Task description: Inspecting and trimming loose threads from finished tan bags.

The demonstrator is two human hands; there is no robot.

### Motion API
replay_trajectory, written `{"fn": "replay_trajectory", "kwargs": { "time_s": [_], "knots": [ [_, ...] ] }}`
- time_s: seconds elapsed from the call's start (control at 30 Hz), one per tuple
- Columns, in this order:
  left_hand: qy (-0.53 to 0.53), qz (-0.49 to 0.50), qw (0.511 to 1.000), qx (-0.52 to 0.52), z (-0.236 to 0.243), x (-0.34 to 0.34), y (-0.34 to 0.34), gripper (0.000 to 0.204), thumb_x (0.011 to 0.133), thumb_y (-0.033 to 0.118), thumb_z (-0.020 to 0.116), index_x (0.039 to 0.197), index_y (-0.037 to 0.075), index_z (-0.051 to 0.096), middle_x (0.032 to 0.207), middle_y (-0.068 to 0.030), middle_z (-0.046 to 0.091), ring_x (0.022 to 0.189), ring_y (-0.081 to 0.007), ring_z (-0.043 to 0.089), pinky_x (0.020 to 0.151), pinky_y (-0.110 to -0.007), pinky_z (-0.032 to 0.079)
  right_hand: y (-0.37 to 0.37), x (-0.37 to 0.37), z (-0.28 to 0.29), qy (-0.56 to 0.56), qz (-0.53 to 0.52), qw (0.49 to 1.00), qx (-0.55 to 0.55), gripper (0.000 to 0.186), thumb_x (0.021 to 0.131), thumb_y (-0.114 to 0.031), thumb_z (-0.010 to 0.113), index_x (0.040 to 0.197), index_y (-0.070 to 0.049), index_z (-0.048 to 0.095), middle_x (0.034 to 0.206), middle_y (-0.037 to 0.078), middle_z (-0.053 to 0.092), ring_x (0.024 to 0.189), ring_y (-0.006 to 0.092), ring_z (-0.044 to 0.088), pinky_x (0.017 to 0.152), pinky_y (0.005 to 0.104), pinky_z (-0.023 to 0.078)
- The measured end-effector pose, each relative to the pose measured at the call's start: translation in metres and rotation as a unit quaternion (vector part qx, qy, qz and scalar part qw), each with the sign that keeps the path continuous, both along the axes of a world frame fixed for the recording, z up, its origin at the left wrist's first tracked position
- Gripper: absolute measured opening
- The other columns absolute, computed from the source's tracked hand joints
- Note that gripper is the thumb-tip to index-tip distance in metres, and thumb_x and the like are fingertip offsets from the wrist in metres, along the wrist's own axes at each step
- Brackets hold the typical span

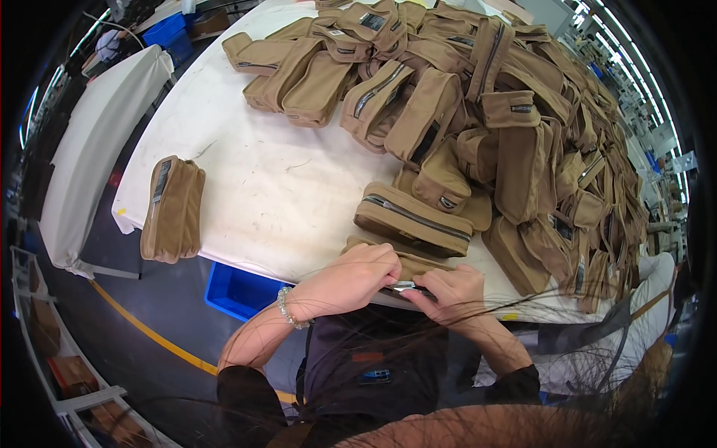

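Observation:
At the table's front edge, a brown zippered fabric pouch (418, 266) lies between my hands. My left hand (366, 270), with a beaded bracelet at the wrist, has its fingers closed on the pouch's near side. My right hand (453, 291) pinches the same side, thumb toward me. A small shiny silvery piece (404, 285) shows between my fingertips; whether it is part of the zipper or a separate tool, I cannot tell. Just beyond stands another brown pouch (412, 222) with a dark zipper along its top.
A large heap of brown pouches (515, 168) covers the white table's (246, 172) far and right parts. One pouch (173, 210) stands alone at the left. Below the front edge is a blue bin (243, 290). Another person (650, 299) is close at the right.

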State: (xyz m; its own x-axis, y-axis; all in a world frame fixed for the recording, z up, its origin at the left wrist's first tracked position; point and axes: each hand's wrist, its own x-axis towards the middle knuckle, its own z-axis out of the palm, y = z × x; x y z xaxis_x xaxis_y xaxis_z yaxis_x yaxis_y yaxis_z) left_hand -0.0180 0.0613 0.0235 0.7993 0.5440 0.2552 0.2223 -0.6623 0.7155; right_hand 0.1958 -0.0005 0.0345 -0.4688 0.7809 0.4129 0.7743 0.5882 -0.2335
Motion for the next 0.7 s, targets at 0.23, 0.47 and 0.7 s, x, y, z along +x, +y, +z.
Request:
{"fn": "replay_trajectory", "kwargs": {
  "time_s": [0.23,0.47,0.7],
  "knots": [
    [-0.001,0.009,1.0,0.015,-0.0046,-0.0001,-0.0009,0.011,0.082,0.006,0.062,0.089,0.005,0.052,0.086,-0.0091,0.053,0.081,-0.0304,0.053,0.073,-0.037,0.041,0.0006,-0.0025,-0.0001,-0.008,0.012,1.0,0.006,0.027,0.075,-0.033,0.074,0.071,-0.014,0.056,0.058,-0.003,0.052,0.047,0.0142,0.053,0.047,0.0292,0.032],
    [-0.006,-0.007,1.0,0.001,-0.0023,-0.0001,-0.0001,0.008,0.089,0.011,0.054,0.089,0.003,0.052,0.088,-0.0106,0.05,0.082,-0.0297,0.05,0.075,-0.038,0.039,0.0017,-0.0036,-0.0008,-0.009,0.016,1.0,0.014,0.027,0.075,-0.034,0.074,0.07,-0.015,0.055,0.057,-0.003,0.051,0.046,0.0144,0.052,0.046,0.0291,0.032],
    [-0.021,-0.022,0.999,-0.028,0.0018,-0.0066,0.0033,0.007,0.088,0.011,0.056,0.089,0.006,0.051,0.088,-0.0101,0.05,0.082,-0.0291,0.049,0.075,-0.038,0.039,-0.0014,-0.001,-0.0027,0.0,0.046,0.999,0.016,0.027,0.074,-0.034,0.075,0.069,-0.016,0.057,0.056,-0.004,0.049,0.045,0.0136,0.05,0.046,0.0289,0.03]
  ]
}}
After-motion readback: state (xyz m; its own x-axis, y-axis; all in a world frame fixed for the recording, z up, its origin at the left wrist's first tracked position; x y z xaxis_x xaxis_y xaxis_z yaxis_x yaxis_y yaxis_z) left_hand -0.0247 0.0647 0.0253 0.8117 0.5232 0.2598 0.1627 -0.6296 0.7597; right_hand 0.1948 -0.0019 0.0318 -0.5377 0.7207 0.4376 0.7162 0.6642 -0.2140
